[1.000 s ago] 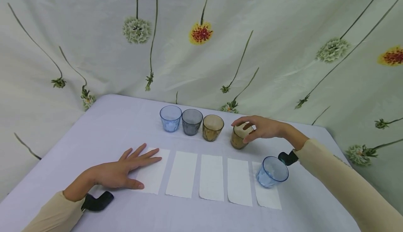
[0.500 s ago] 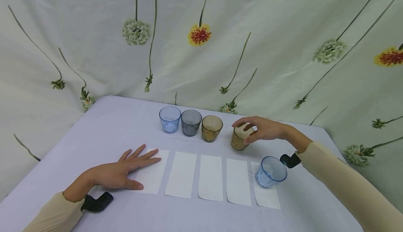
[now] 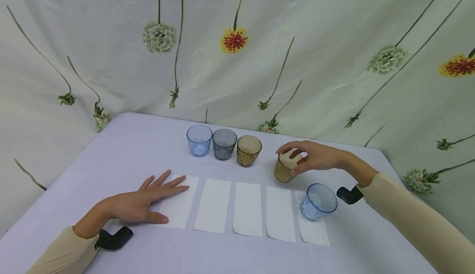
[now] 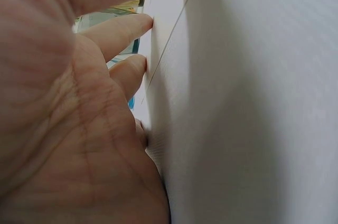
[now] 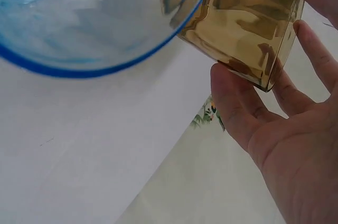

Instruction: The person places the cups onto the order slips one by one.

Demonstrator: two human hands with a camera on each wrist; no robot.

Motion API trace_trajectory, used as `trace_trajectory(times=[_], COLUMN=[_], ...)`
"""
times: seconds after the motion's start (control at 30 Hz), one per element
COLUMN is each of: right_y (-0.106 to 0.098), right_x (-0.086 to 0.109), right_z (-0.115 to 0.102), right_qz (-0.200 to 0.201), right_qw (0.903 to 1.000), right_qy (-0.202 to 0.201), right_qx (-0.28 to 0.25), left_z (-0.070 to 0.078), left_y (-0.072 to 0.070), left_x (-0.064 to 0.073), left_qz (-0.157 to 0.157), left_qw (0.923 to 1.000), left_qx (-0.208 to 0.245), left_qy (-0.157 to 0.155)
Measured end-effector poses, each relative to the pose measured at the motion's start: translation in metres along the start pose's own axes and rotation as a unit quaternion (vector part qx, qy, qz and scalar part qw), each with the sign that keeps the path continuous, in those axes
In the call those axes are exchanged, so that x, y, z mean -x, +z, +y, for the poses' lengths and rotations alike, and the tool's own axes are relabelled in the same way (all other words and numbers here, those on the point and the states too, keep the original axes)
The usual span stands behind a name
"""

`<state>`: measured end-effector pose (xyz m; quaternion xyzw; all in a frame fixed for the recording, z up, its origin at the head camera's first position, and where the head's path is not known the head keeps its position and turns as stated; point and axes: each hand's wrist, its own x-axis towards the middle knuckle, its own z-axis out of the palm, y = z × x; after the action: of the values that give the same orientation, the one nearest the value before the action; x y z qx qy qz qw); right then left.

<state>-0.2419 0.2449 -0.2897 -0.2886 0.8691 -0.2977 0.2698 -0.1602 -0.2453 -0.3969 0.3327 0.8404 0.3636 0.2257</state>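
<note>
My right hand [image 3: 317,156] grips an amber glass tumbler [image 3: 283,170] from above, thumb on the near side and fingers round the far side. In the right wrist view the amber tumbler [image 5: 248,23] sits between fingertips and thumb. Nearer to me, a blue glass tumbler [image 3: 318,201] stands upright on the rightmost white paper strip [image 3: 315,232]. My left hand [image 3: 137,204] lies with fingers spread over the leftmost paper strip [image 3: 182,208], holding nothing. Its palm and fingers [image 4: 119,34] show close to the surface in the left wrist view.
At the back stand a blue tumbler [image 3: 199,142], a grey tumbler [image 3: 224,145] and another amber tumbler [image 3: 248,152] in a row. More paper strips [image 3: 248,210] lie side by side along the middle of the white-covered table [image 3: 156,146]. A flowered curtain [image 3: 297,18] hangs behind.
My right hand has shifted a little to the right and toward me, with the amber tumbler in it. The left hand and the other tumblers stay where they were.
</note>
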Motion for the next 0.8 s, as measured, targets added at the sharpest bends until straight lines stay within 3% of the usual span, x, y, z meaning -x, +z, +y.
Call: trace_trajectory(times=[0.3,0.8], right_y=[0.009,0.034], right_x=[0.011,0.022], right_z=[-0.003,-0.008], right_qz=[-0.004,-0.018], right_qw=[0.9999,0.9967], right_qy=[-0.014,-0.079], right_qx=[-0.008,-0.004], left_z=[0.0,0.001], left_y=[0.001,0.0], left_x=[-0.001,0.0], left_qz=[0.002,0.0], left_qw=[1.0,1.0], left_qx=[0.001,-0.001], left_qy=[0.003,-0.005])
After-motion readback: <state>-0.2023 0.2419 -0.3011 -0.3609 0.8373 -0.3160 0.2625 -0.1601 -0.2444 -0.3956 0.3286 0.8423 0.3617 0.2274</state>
